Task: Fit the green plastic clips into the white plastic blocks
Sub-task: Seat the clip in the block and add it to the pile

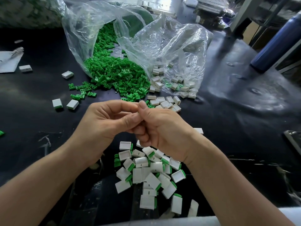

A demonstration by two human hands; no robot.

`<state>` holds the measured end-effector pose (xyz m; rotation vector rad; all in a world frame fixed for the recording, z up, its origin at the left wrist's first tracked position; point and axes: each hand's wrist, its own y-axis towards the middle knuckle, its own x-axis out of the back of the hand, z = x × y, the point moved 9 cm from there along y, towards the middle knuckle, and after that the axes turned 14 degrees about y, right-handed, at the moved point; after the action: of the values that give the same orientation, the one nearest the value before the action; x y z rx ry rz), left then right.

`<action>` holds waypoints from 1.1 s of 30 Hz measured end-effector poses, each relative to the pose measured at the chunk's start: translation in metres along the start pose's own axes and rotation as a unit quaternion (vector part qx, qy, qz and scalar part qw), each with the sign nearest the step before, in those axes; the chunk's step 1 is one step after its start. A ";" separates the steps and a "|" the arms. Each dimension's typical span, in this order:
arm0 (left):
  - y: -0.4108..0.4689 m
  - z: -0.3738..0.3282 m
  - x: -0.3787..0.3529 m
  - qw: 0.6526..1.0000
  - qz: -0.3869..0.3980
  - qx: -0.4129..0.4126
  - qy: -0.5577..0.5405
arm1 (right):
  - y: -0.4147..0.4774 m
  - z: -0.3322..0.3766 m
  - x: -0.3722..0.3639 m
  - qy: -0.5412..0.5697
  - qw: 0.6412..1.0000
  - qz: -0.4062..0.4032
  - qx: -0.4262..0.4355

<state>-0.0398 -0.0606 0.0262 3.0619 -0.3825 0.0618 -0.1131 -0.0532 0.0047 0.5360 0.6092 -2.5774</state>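
judging it mid-batch | done: pile of clipped blocks [149, 173] | left: big heap of green clips [114, 75], empty white blocks [164, 101] | left hand [104, 121], right hand [162, 128] curled together, cannot tell what they hold

Fingers [128, 119] hide any held piece, bottle [275, 41] cropped

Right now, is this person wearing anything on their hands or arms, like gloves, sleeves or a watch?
No. The left hand and the right hand are both bare: no gloves, rings or tape show. No watch or band shows either. The left forearm and the right forearm are uncovered right to the picture's edge, so no sleeves are in view.
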 end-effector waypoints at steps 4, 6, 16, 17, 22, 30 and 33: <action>0.001 -0.003 -0.001 1.000 0.005 0.000 -0.007 | 0.000 0.000 -0.002 0.004 1.000 0.017 -0.020; 0.001 -0.002 0.000 1.000 0.002 0.001 -0.006 | -0.001 0.001 -0.001 0.003 1.000 0.014 -0.017; 0.001 0.005 0.002 0.998 0.010 0.042 -0.054 | -0.005 0.011 0.002 -0.049 0.998 0.020 0.018; 0.002 0.005 0.002 0.998 0.010 0.043 -0.053 | -0.005 0.011 0.002 -0.049 0.998 0.022 0.019; 0.001 0.005 0.004 0.998 -0.004 0.043 -0.040 | -0.004 0.008 0.001 -0.085 0.996 0.029 0.012; -0.001 -0.001 -0.004 0.999 0.019 0.025 -0.012 | -0.006 0.010 0.004 -0.186 0.982 -0.014 0.037; -0.001 -0.003 -0.004 0.999 0.006 0.023 -0.031 | -0.005 0.012 0.006 -0.230 0.970 -0.042 0.059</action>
<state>-0.0432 -0.0581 0.0286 3.1132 -0.4073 -0.0257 -0.1231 -0.0571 0.0133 -0.0628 0.3235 -2.6959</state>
